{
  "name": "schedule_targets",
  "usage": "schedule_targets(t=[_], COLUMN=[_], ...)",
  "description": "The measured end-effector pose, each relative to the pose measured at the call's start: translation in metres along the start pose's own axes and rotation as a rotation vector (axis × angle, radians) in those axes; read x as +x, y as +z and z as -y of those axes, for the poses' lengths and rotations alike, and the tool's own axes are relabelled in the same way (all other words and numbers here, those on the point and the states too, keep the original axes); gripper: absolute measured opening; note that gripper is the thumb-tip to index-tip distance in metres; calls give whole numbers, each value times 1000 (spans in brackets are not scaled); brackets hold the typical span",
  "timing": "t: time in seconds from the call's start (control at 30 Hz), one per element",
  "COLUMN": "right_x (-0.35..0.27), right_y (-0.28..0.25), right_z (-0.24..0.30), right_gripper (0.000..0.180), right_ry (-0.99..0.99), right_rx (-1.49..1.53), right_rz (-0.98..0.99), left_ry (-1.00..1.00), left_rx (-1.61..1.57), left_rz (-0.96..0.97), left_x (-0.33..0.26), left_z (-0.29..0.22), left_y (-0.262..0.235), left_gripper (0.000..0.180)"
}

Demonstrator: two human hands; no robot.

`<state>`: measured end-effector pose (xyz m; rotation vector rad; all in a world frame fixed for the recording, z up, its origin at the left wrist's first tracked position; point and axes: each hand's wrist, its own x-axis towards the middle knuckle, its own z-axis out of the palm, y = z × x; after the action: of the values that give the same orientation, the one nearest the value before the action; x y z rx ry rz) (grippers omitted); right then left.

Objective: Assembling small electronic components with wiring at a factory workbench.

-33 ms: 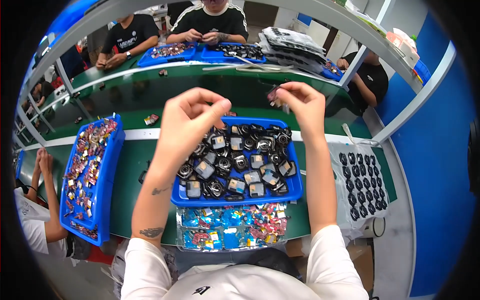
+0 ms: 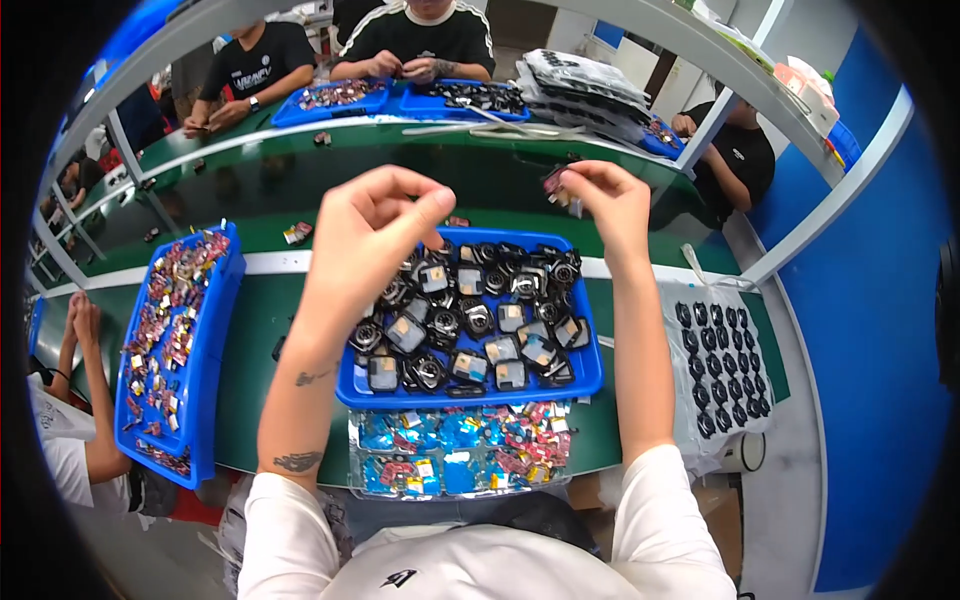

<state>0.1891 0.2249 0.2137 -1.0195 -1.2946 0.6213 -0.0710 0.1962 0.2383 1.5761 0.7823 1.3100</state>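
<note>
My right hand (image 2: 602, 195) pinches a small red circuit board (image 2: 555, 183) between thumb and fingertips, raised beyond the far right corner of a blue tray (image 2: 597, 385). A pale, yellowish bit hangs below the board. My left hand (image 2: 375, 225) is held above the tray's far left part, its fingers loosely curled and its thumb apart from them; nothing shows in it. Black watch cases (image 2: 478, 318) fill the tray, several showing grey and tan rectangular backs. Against its near side lies a clear compartment tray (image 2: 352, 470) with blue film pieces and small red and yellow parts.
A long blue tray (image 2: 205, 440) of red and yellow parts stands left. On the right, black watch cases (image 2: 722, 365) lie in rows on a white sheet. A grey frame bar (image 2: 600, 20) crosses overhead. Co-workers sit across the green bench (image 2: 400, 160), and another person's hands (image 2: 85, 318) are at left.
The whole view has shifted slightly, with the trays a little higher and further left. The circuit board stays pinched in my right hand. Both hands keep nearly the same pose.
</note>
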Motion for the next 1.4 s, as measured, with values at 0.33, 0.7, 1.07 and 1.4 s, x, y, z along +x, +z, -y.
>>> schedule_targets(t=[0.33,0.7,1.07,1.4], right_x=[44,-44,-152,-88], right_y=[-134,31,111,78], right_z=[-180,-7,8,34], right_gripper=[26,17,9,9], right_ry=[540,-115,-816,-186], right_rx=[-877,-319,-600,-33], right_rz=[-484,357,1130,629], left_ry=[106,34,63,180], left_rx=[202,131,132,-51], left_rz=[73,57,90,185], left_x=[6,-4,-8,-10], left_z=[4,-6,-15,-7], left_y=[-5,1,-1,-4], left_gripper=[24,20,17,19])
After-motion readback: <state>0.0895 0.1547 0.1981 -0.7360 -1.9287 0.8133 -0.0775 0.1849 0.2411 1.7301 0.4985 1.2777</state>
